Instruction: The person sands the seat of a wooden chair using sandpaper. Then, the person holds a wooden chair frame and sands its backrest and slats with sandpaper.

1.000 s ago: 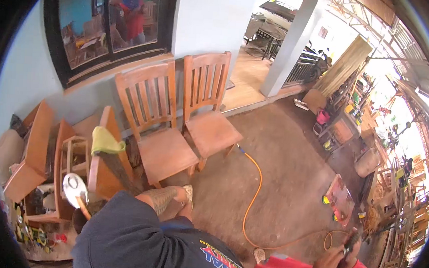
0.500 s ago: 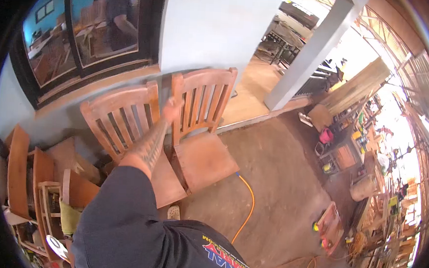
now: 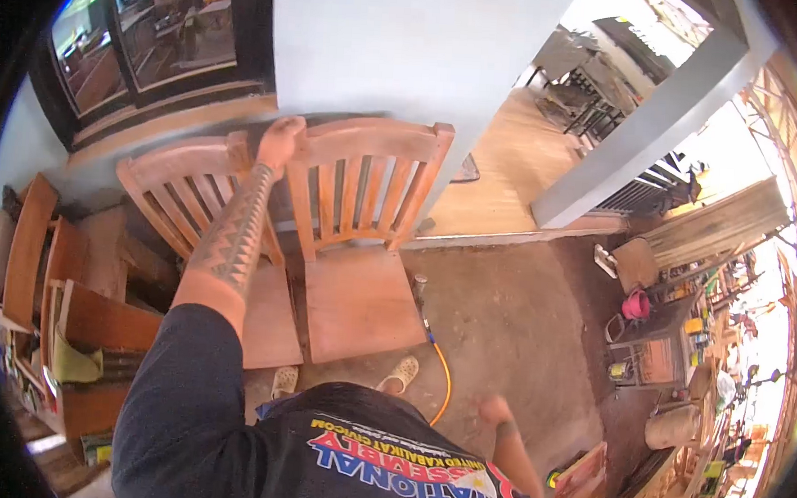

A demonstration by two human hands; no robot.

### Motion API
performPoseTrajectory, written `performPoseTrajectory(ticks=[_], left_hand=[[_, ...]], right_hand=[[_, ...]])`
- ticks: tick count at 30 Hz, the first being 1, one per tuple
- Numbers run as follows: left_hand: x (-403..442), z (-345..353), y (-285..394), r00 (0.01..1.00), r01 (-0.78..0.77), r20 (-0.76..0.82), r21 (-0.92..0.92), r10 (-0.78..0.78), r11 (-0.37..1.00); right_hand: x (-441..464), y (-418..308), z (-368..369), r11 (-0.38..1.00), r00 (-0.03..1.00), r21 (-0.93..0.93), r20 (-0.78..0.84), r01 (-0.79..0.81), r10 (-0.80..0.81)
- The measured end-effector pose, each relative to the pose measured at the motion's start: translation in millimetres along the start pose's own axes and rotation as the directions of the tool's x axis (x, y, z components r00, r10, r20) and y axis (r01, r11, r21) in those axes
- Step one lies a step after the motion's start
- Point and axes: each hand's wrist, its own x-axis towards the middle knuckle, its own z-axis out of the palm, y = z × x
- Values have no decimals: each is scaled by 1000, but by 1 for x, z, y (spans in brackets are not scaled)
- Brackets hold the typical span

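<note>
My left hand (image 3: 282, 144) is closed around the upper left corner of a wooden chair's back. This chair (image 3: 359, 306) stands upright, with a slatted back and a flat, bare wooden seat. Just left of it, partly behind my tattooed forearm, is a second, similar chair (image 3: 269, 319). My right hand (image 3: 495, 409) hangs low over the floor at my right side, touching nothing I can see; it is small and blurred, so its fingers cannot be made out.
A spray-gun-like tool (image 3: 420, 284) on an orange hose (image 3: 448, 382) lies right of the chair. Wooden furniture parts (image 3: 107, 315) are stacked at the left. A window (image 3: 176, 30) and a pillar (image 3: 639, 126) stand behind. Cluttered tools and a pink item (image 3: 636, 304) line the right side.
My left hand has moved up to the corner of the right-hand chair's back. That chair now faces me more squarely. My right hand and both feet have come into view.
</note>
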Motion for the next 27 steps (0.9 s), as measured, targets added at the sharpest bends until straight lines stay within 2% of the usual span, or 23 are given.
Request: performPoseTrajectory(ticks=[1,2,3,5,6,8,9,10,11,12,13,14,15,16,17,18,19,20,21,22,23,25,27], left_hand=[[-15,1,12,999,32,-15,8,-32,999],[-25,3,21,998,56,-26,15,-56,998],[-30,3,24,997,66,-53,37,-64,997],[-33,1,23,995,57,-83,50,-52,997],[-38,-3,20,994,41,-101,35,-38,999],[-61,0,24,991,13,-137,26,-10,1000],[-77,4,32,989,-3,-150,34,8,999],[-93,7,39,986,-22,-167,42,28,999],[-108,10,41,967,22,-256,45,-10,999],[-122,8,39,953,-131,-233,257,192,958],[-136,4,36,910,-268,-167,458,378,848],[-153,-2,41,843,-377,-67,634,534,675],[-174,5,57,934,-198,-161,511,319,837],[-200,24,82,965,0,-246,357,94,934],[-231,50,121,949,91,-315,278,1,956],[-250,54,134,954,58,-294,366,56,929],[-257,45,123,955,-90,-214,453,206,887],[-268,45,117,944,-144,-228,368,239,919],[-279,46,112,932,-201,-242,280,271,939],[-286,50,108,931,-178,-268,256,247,950],[-295,53,106,927,-232,-275,110,254,966],[-332,56,130,932,-166,-315,72,181,983],[-345,53,111,943,-195,-287,-74,167,978]], right_hand=[[50,46,-9,991,998,-118,2,62,-62],[86,68,-49,993,999,-107,8,49,-49],[123,82,-95,987,994,-130,-22,100,-103],[191,102,-177,908,931,-310,-139,283,-338],[222,103,-222,798,835,-474,-205,371,-510],[270,87,-314,618,589,-690,-336,378,-735],[284,70,-350,817,657,-393,-490,421,-574],[296,51,-387,890,689,-42,-616,454,-381],[285,8,-434,682,882,636,-470,360,-28],[267,-25,-469,694,818,562,-572,449,-65],[250,-51,-497,698,738,479,-666,531,-105],[236,-67,-514,699,668,404,-731,590,-141],[221,-86,-526,687,586,321,-788,652,-188],[216,-109,-531,653,488,224,-835,724,-254],[222,-112,-535,636,465,143,-802,758,-375],[216,-125,-536,616,514,186,-752,765,-412],[221,-128,-532,577,468,98,-700,811,-539],[208,-138,-531,647,485,-47,-620,761,-616],[207,-142,-531,635,555,-29,-454,772,-697],[218,-130,-514,704,597,-132,-434,698,-674],[165,-160,-523,752,699,-85,-312,654,-644],[148,-157,-501,727,615,-213,-411,653,-673],[128,-163,-496,803,753,-210,-279,557,-596]])
